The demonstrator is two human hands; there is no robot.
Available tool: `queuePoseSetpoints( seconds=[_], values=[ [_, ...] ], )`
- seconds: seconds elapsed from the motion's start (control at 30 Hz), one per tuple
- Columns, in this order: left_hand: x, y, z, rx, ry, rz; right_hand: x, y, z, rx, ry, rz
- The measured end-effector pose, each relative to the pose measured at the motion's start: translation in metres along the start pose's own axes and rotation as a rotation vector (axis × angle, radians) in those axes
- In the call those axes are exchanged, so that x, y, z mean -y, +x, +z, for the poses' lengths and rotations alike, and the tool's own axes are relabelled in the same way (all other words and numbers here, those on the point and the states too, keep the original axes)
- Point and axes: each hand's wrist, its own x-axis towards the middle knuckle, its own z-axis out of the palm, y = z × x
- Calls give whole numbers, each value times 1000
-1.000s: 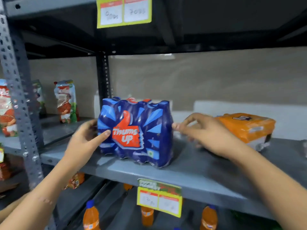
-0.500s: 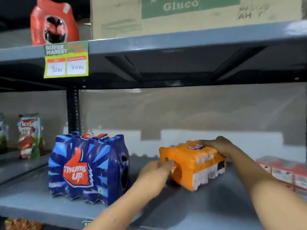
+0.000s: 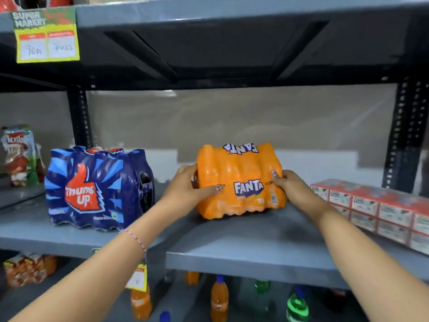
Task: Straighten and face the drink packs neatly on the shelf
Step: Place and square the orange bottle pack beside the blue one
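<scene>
Fanta pack [image 3: 240, 182], an orange shrink-wrapped bundle of small bottles, stands upright on the grey metal shelf [image 3: 250, 247], set back from the front edge and roughly midway between its neighbours, with its printed logo turned toward the viewer. Head view: the left hand [image 3: 188, 189] is clasped on the pack's left end, thumb lying across the front film and fingers wrapped behind; the right hand [image 3: 291, 185] grips the right end in the same way, thumb tip on the front face. Holding both ends at once gives control over rotation, which probably explains the grip: the pack can be squared to the shelf edge without tipping. To the left, well apart, the blue Thums Up pack [image 3: 97, 189] already stands with its label forward, nearer the front edge than the orange one, so the Fanta pack likely needs drawing forward to match that line. To the right, a row of red-and-white cartons [image 3: 376, 205] lies along the shelf at an angle, close to the right forearm. A yellow price tag [image 3: 46, 40] hangs from the shelf above, and single bottles stand on the level below, too blurred to identify further.
</scene>
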Motion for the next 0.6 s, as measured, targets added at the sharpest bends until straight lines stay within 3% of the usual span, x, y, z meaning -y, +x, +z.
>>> queuePoseSetpoints(
  seconds=[0.1,0.2,0.27,0.37,0.6],
  values=[
    [5,-9,-3,-68,43,-13,-6,-8,0,81,-4,-34],
    [17,-16,3,-65,-32,-35,-1,-15,2,33,61,46],
    [29,-24,15,-155,-88,-83,-4,-19,-1,6,82,125],
    [36,-26,14,-301,61,-74,4,-25,1,70,162,146],
    [30,-26,12,3,-61,-64,17,-33,-1,73,122,158]
  ],
)
